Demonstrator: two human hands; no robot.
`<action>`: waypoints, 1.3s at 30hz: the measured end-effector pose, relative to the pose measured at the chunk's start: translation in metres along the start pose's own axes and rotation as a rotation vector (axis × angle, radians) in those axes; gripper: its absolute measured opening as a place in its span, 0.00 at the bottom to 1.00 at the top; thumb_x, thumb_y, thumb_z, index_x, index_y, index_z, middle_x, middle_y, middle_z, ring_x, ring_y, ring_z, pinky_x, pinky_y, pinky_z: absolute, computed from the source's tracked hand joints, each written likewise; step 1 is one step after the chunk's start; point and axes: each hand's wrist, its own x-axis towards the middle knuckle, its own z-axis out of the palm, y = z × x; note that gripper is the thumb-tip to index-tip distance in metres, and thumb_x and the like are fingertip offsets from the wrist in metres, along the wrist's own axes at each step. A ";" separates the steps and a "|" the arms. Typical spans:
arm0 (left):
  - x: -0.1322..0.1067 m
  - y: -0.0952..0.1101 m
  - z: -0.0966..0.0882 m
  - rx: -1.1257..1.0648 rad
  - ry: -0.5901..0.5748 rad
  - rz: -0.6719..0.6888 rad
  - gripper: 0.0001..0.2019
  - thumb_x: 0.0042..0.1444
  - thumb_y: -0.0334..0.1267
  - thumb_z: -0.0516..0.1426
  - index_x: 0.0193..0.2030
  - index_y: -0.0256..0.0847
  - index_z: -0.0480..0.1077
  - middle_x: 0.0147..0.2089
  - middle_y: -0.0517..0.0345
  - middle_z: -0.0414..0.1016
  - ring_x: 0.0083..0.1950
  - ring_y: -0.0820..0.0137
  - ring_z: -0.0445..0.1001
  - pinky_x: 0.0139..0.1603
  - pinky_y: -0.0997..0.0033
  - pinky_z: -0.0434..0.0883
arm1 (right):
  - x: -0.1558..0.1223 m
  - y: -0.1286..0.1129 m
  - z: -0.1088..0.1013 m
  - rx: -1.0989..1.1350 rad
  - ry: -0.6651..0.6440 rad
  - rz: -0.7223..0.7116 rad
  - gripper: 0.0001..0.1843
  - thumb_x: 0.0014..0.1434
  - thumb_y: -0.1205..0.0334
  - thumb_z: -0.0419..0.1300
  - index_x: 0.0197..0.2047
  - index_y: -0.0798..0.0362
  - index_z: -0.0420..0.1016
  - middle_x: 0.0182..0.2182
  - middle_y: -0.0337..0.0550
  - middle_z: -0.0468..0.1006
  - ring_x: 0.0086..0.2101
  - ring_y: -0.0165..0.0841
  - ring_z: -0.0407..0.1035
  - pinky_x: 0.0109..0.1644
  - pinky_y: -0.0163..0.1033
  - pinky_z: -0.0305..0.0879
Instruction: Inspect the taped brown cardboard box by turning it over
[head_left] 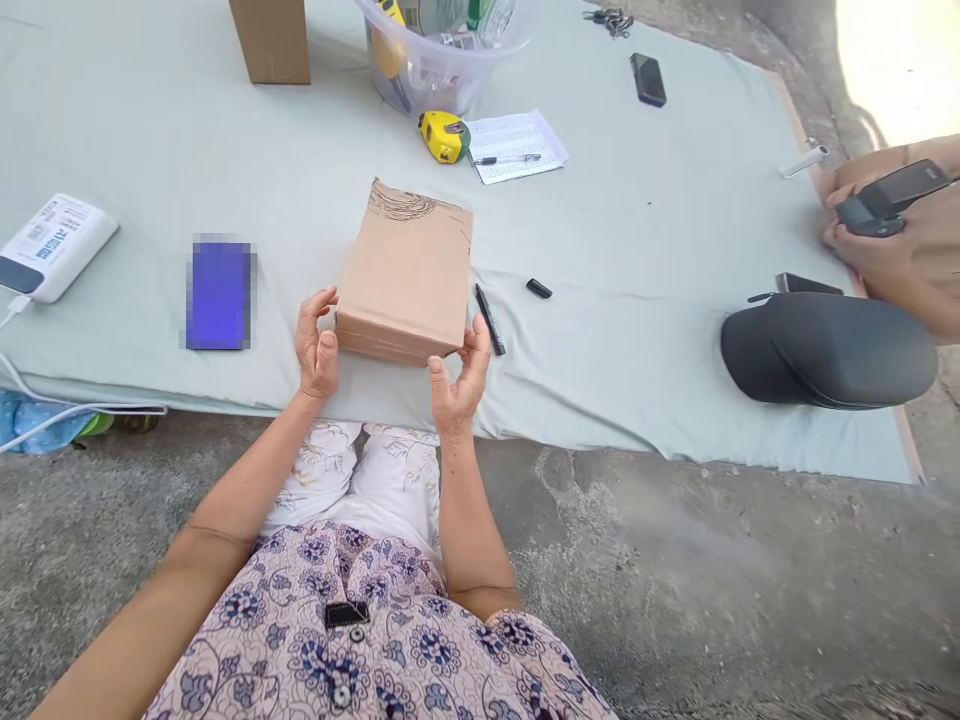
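cardboard box (405,272) between raised left hand (317,348) and right hand (457,378)

Between the left grip (317,347) and right grip (460,382): tan cardboard box (405,275), dark scribbled swirl on its far end. Beyond them: yellow-and-black tape measure (444,137). To their right: black cap (825,350) on pale grey-green sheet (600,400). Below them: pinkish garment (300,640), navy-purple flowers.

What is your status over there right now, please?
Left hand, right hand at the sides of the brown box. Black marker beside right hand.
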 end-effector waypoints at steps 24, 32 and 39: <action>0.004 -0.003 0.002 0.024 -0.106 -0.135 0.34 0.58 0.68 0.55 0.61 0.44 0.67 0.55 0.46 0.71 0.58 0.58 0.72 0.58 0.58 0.71 | -0.007 0.024 0.013 -0.051 -0.068 0.163 0.26 0.61 0.54 0.58 0.62 0.50 0.68 0.50 0.51 0.78 0.44 0.38 0.73 0.55 0.48 0.72; 0.004 -0.003 0.001 -0.033 -0.131 -0.111 0.31 0.60 0.64 0.56 0.61 0.45 0.68 0.57 0.47 0.72 0.59 0.59 0.73 0.54 0.63 0.73 | -0.010 0.031 0.010 0.156 0.054 0.260 0.20 0.59 0.50 0.63 0.51 0.52 0.75 0.44 0.46 0.78 0.42 0.34 0.73 0.49 0.43 0.73; 0.004 -0.006 0.003 -0.034 -0.124 -0.010 0.24 0.62 0.54 0.60 0.61 0.45 0.70 0.57 0.48 0.75 0.58 0.62 0.75 0.51 0.67 0.75 | -0.011 0.038 0.013 0.259 0.098 0.295 0.19 0.61 0.50 0.61 0.51 0.52 0.73 0.42 0.45 0.78 0.43 0.33 0.74 0.50 0.41 0.72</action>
